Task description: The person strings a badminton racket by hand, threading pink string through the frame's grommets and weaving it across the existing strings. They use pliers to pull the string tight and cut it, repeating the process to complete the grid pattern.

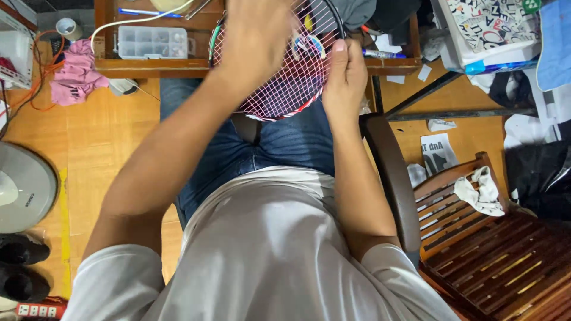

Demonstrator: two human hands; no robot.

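Note:
A badminton racket head [291, 83] with a red-and-white string bed and a dark frame rests over my lap, above my blue jeans. My right hand [344, 74] grips the frame's right edge, thumb up along the rim. My left hand [253, 35] lies on top of the strings at the upper left, fingers closed against the string bed; what it pinches is hidden. A small scissors-like tool with blue and white handles [309, 44] lies against the strings between both hands.
A wooden tray desk [154, 66] ahead holds a clear compartment box [151, 41], pens and a cable. Pink cloth [74, 74] hangs at the left. A fan [24, 187] and shoes sit on the floor left. A slatted wooden chair [493, 255] with a rag stands right.

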